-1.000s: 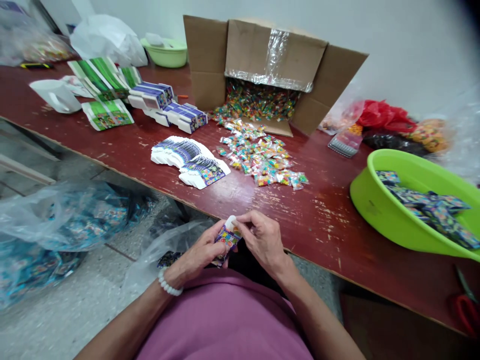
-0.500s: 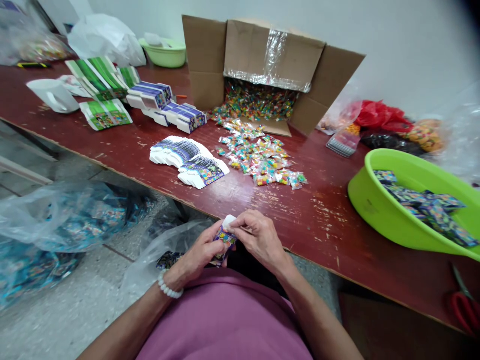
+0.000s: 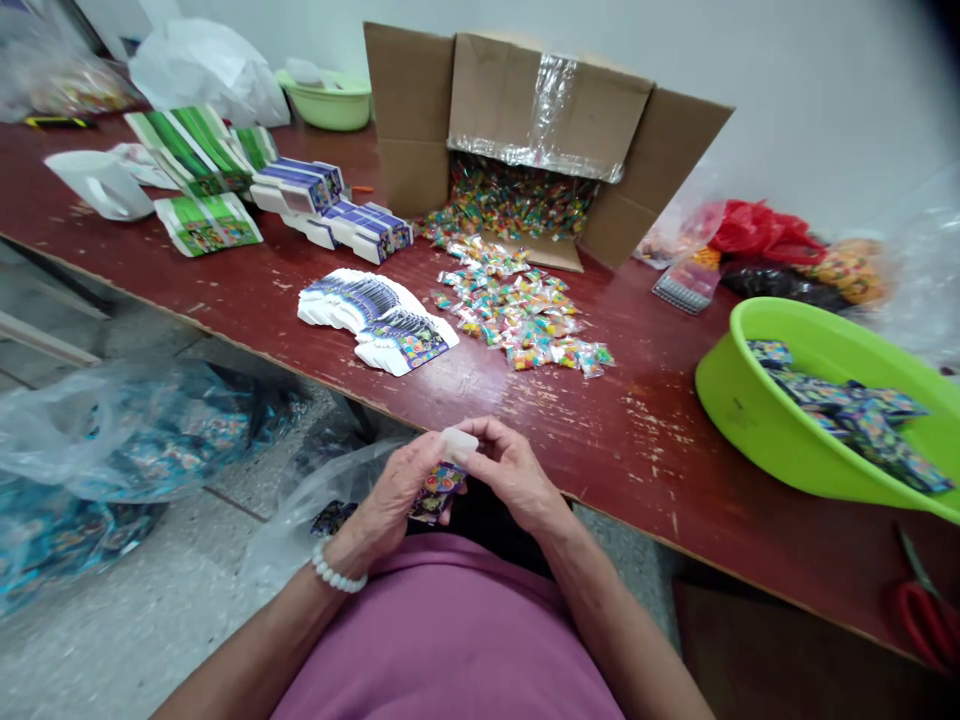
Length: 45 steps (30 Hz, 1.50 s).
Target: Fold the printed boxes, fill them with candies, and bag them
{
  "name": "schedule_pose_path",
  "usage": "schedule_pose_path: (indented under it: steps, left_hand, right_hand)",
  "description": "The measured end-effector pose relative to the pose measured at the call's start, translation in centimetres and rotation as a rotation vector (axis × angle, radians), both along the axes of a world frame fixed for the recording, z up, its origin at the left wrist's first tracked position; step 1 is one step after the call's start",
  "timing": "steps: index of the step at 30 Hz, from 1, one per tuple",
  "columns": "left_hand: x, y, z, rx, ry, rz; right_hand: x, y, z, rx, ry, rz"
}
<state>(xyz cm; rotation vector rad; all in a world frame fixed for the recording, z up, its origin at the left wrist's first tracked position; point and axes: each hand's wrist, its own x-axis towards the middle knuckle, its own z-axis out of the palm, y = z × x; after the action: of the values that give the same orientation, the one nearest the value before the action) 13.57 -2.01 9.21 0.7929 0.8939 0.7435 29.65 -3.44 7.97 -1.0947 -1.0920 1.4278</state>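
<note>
Between my hands, above my lap, is a small printed candy box (image 3: 438, 488) with a white end flap. My left hand (image 3: 401, 490) wraps round its side. My right hand (image 3: 510, 468) is closed at the top, its thumb and fingers pinching the white flap. Ahead on the red table lies a fanned stack of flat purple boxes (image 3: 375, 315). To the right of that stack, small clear packets of coloured candy (image 3: 517, 310) spill from an open cardboard box (image 3: 547, 110).
A green basin (image 3: 780, 440) with several filled boxes stands at the right, red-handled scissors (image 3: 926, 620) near the edge. Bundled green cartons (image 3: 210, 222), purple bundles (image 3: 367, 230) and a white mug (image 3: 101, 185) are at the left. Plastic bags (image 3: 150, 440) lie below the table's left side.
My left thumb has moved up from the box's front to its top near the white flap. My right fingers have shifted slightly and now press on the flap.
</note>
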Motion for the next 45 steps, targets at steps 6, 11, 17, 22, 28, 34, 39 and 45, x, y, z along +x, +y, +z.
schedule_pose_path:
  steps: [6,11,17,22,28,34,39,45]
  left_hand:
    - [0.0,0.1,-0.6,-0.229,-0.171,0.02]
    - [0.0,0.2,-0.8,-0.302,-0.243,-0.026]
    - [0.3,0.1,-0.7,-0.209,-0.097,0.034]
    - [-0.1,0.1,-0.8,-0.148,0.008,-0.001]
    - [-0.6,0.7,-0.6,-0.124,0.049,0.024]
    - [-1.2,1.6,-0.4,-0.294,-0.096,0.068]
    - [-3.1,1.6,-1.6,-0.158,-0.036,0.154]
    - [-9.7,1.5,-8.0,0.178,0.735,0.233]
  right_hand:
    - [-0.1,-0.3,0.8,0.445,-0.424,-0.118]
    - [0.0,-0.5,1.5,0.41,-0.357,0.011]
    - [-1.0,0.1,0.9,0.017,0.013,0.008]
    - [-1.2,1.0,1.2,-0.048,0.039,0.018]
    - [-1.1,1.0,1.2,0.008,-0.048,0.014]
    - [-2.4,-0.4,0.0,0.346,-0.394,-0.026]
    - [-3.0,1.6,-0.8,0.346,-0.491,0.044]
    - [-1.2,11.2,-1.2,0.31,-0.85,-0.225]
